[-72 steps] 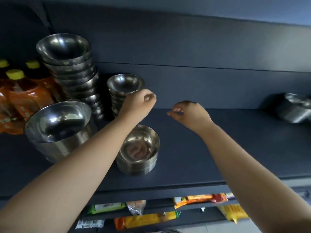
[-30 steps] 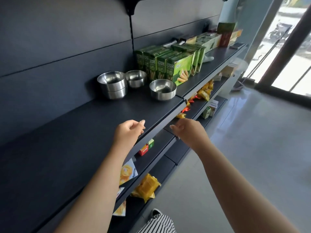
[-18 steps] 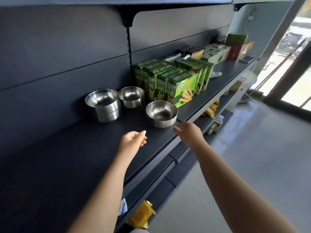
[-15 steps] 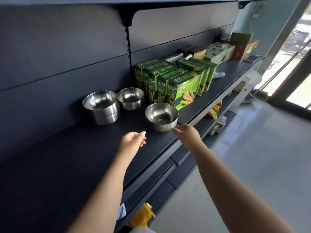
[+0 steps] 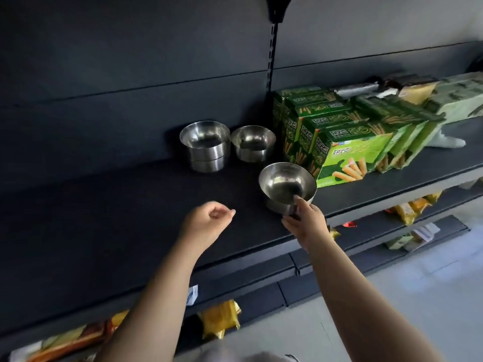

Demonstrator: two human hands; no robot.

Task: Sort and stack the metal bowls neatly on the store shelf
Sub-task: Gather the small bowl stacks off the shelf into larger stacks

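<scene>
Near the front edge of the dark shelf (image 5: pixel 130 210), my right hand (image 5: pixel 307 220) pinches the near rim of a metal bowl (image 5: pixel 283 182), thumb inside and fingers outside. The bowl is tilted towards me. Further back stands a short stack of two straight-sided metal bowls (image 5: pixel 205 145). A single rounder metal bowl (image 5: pixel 253 142) sits just right of that stack. My left hand (image 5: pixel 206 222) hovers over the shelf to the left of the held bowl, fingers loosely curled, holding nothing.
Green snack boxes (image 5: pixel 347 145) crowd the shelf right of the bowls, close to the held bowl. A vertical shelf upright (image 5: pixel 271 48) runs up the back panel. Lower shelves hold yellow snack packets (image 5: pixel 219 320). Grey floor lies at the right.
The view has swung from the left bowl stacks to this shelf section. My right hand reached forward and took hold of the front bowl's rim, tilting it. My left hand stayed loosely curled.
</scene>
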